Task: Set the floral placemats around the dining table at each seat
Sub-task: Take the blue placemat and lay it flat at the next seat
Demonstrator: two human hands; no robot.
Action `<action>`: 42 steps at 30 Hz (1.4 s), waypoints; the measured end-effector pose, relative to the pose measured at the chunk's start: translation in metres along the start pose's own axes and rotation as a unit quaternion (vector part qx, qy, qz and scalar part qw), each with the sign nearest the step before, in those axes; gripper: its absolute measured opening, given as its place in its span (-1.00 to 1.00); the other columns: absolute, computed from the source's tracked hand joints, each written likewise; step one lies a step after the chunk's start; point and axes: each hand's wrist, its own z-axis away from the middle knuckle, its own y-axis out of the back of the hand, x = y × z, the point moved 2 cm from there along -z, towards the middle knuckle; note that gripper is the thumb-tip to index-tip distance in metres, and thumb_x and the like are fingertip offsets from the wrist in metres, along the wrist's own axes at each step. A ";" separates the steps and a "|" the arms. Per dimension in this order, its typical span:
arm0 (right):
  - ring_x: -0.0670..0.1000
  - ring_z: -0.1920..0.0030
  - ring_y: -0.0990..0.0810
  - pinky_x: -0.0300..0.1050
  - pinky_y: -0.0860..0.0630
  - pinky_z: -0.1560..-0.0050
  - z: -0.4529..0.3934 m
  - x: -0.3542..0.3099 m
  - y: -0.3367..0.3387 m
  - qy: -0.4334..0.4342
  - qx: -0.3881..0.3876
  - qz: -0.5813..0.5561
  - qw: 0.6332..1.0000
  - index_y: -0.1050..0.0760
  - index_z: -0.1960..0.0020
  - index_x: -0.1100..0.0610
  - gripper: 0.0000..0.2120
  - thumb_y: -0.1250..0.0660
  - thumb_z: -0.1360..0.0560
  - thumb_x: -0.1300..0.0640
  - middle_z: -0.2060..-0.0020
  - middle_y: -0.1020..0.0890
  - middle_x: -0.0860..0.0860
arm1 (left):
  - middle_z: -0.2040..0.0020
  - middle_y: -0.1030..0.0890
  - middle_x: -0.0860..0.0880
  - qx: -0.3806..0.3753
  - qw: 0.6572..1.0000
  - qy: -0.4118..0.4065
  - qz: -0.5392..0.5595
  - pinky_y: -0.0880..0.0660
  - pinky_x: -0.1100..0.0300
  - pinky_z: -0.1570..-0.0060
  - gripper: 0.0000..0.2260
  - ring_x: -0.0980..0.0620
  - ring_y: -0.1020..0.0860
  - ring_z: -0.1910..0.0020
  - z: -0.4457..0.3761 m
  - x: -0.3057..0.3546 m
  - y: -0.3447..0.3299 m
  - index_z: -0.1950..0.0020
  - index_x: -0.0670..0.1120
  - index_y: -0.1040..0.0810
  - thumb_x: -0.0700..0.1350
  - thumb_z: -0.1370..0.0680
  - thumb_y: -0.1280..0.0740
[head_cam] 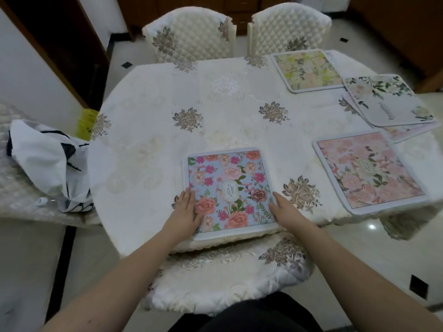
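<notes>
A blue floral placemat (227, 185) lies at the near edge of the dining table (148, 121), in front of me. My left hand (185, 209) rests flat on its left edge with straight fingers. My right hand (281, 208) rests flat on its right edge. A pink floral placemat (366, 171) lies at the near right, partly over the table edge. A yellow floral placemat (309, 69) lies at the far right. A white placemat with green leaves (388, 99) sits on top of other mats (407, 133) at the right edge.
Two quilted cream chairs (191, 34) (287, 29) stand at the far side. A cushioned chair seat (225, 276) is tucked under the near edge. A white and dark cloth (48, 161) lies on a seat to the left. The table's left half bears only the embroidered cloth.
</notes>
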 end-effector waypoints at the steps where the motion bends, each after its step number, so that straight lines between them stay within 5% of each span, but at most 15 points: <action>1: 0.09 -0.50 -0.22 0.03 -0.18 -0.48 -0.002 0.001 0.000 -0.012 0.005 -0.036 0.999 -0.05 -0.58 0.07 -0.47 -0.09 -0.66 0.00 -0.54 -0.20 0.06 | -0.60 0.20 -0.16 0.000 1.000 -0.007 0.005 0.26 0.15 -0.46 -0.13 -0.11 0.21 -0.58 0.001 0.001 -0.001 -0.59 -0.22 0.17 0.38 -0.51 0.09; 3: 0.11 -0.46 -0.30 0.05 -0.31 -0.40 -0.004 0.002 0.000 -0.033 0.009 -0.100 0.994 -0.05 -0.57 0.02 -0.47 -0.10 -0.66 -0.02 -0.53 -0.22 0.06 | -0.60 0.20 -0.16 0.005 1.000 -0.015 0.012 0.26 0.17 -0.45 -0.06 -0.11 0.21 -0.58 0.002 0.002 -0.003 -0.59 -0.23 0.16 0.41 -0.43 0.17; 7: 0.08 -0.39 -0.38 -0.05 -0.37 -0.19 -0.001 0.000 0.001 -0.039 0.017 -0.138 0.989 -0.06 -0.58 0.03 -0.48 -0.10 -0.66 -0.01 -0.52 -0.24 0.06 | -0.60 0.22 -0.15 0.013 1.000 -0.020 0.014 0.26 0.16 -0.47 -0.15 -0.09 0.23 -0.58 0.001 0.002 -0.005 -0.59 -0.22 0.18 0.34 -0.56 -0.04; 11: 0.04 -0.39 -0.36 -0.07 -0.28 -0.31 0.000 -0.002 -0.001 -0.028 0.004 -0.176 0.984 -0.07 -0.57 0.05 -0.47 -0.10 -0.66 -0.03 -0.52 -0.23 0.00 | -0.60 0.23 -0.11 0.010 1.000 -0.024 0.016 0.25 0.16 -0.47 0.12 -0.07 0.23 -0.58 0.000 0.000 -0.008 -0.59 -0.20 0.21 0.59 -0.30 0.17; 15: 0.13 -0.44 -0.33 0.15 -0.29 -0.42 -0.012 0.000 -0.006 -0.006 0.076 -0.084 0.994 -0.11 -0.55 0.11 -0.48 -0.12 -0.65 -0.01 -0.52 -0.23 0.10 | -0.59 0.23 -0.08 0.023 0.999 -0.024 0.029 0.24 0.16 -0.48 0.20 -0.07 0.21 -0.58 0.000 -0.001 -0.011 -0.59 -0.19 0.20 0.64 -0.22 0.34; 18: 0.12 -0.19 -0.52 0.05 -0.53 -0.12 -0.026 0.005 -0.004 -0.038 0.092 -0.097 0.990 -0.19 -0.50 0.25 -0.53 -0.16 -0.64 0.13 -0.43 -0.35 0.17 | -0.60 0.21 -0.08 0.030 0.999 -0.016 0.030 0.25 0.18 -0.47 0.19 -0.05 0.21 -0.58 0.000 0.001 -0.010 -0.59 -0.19 0.20 0.64 -0.23 0.32; 21: -0.06 0.21 -0.53 -0.24 -0.44 0.26 -0.041 0.010 0.003 -0.078 0.126 -0.133 0.980 -0.32 -0.44 0.24 -0.61 -0.18 -0.63 0.22 -0.31 -0.49 0.14 | -0.61 0.19 -0.10 0.028 0.999 -0.002 0.031 0.24 0.18 -0.47 0.17 -0.06 0.20 -0.59 0.001 0.005 -0.009 -0.59 -0.19 0.18 0.64 -0.26 0.19; 24: -0.04 0.33 -0.54 -0.24 -0.39 0.41 -0.056 0.013 0.008 -0.086 0.150 -0.134 0.976 -0.47 -0.30 0.24 -0.71 -0.22 -0.60 0.25 -0.10 -0.61 0.14 | -0.61 0.19 -0.09 0.033 0.999 0.013 0.023 0.24 0.20 -0.46 0.01 -0.05 0.19 -0.59 0.003 0.010 -0.007 -0.59 -0.18 0.18 0.48 -0.41 -0.03; 28: -0.02 0.35 -0.52 -0.23 -0.39 0.40 -0.064 0.012 0.011 -0.078 0.163 -0.111 0.977 -0.52 -0.24 0.25 -0.73 -0.23 -0.57 0.27 0.11 -0.58 0.09 | -0.61 0.19 -0.09 0.032 0.999 0.025 0.019 0.23 0.19 -0.46 -0.09 -0.05 0.19 -0.59 0.003 0.012 -0.005 -0.60 -0.18 0.18 0.32 -0.54 -0.20; 31: -0.03 0.40 -0.51 -0.22 -0.40 0.43 -0.064 0.012 0.012 -0.076 0.153 -0.083 0.982 -0.52 -0.23 0.25 -0.75 -0.22 -0.58 0.28 0.06 -0.62 0.12 | -0.60 0.22 -0.03 0.024 0.999 0.024 0.024 0.23 0.19 -0.47 0.13 -0.02 0.21 -0.58 0.003 0.012 -0.005 -0.60 -0.16 0.18 0.63 -0.30 0.12; 33: 0.03 0.32 -0.55 -0.11 -0.53 0.29 -0.065 0.014 0.013 -0.069 0.150 -0.058 0.985 -0.54 -0.22 0.25 -0.74 -0.24 -0.56 0.27 -0.01 -0.65 0.15 | -0.58 0.23 0.00 0.024 0.999 0.019 0.024 0.23 0.20 -0.47 0.18 0.00 0.21 -0.58 0.002 0.008 -0.006 -0.60 -0.14 0.18 0.65 -0.23 0.25; 38: 0.06 0.17 -0.59 -0.05 -0.57 0.13 -0.061 0.018 0.013 -0.036 0.167 -0.026 0.985 -0.54 -0.19 0.23 -0.77 -0.27 -0.55 0.25 -0.02 -0.65 0.13 | -0.61 0.19 -0.07 0.035 0.999 0.016 -0.003 0.23 0.19 -0.48 -0.12 -0.03 0.19 -0.59 0.003 0.013 -0.002 -0.60 -0.16 0.17 0.30 -0.55 -0.20; 42: 0.05 0.05 -0.57 -0.11 -0.49 0.02 -0.053 0.019 0.012 -0.009 0.172 -0.035 0.984 -0.53 -0.22 0.22 -0.75 -0.25 -0.57 0.25 -0.07 -0.64 0.12 | -0.61 0.19 -0.06 0.028 0.999 0.021 0.008 0.21 0.15 -0.49 -0.15 -0.06 0.19 -0.59 0.005 0.015 -0.002 -0.60 -0.16 0.17 0.22 -0.58 -0.24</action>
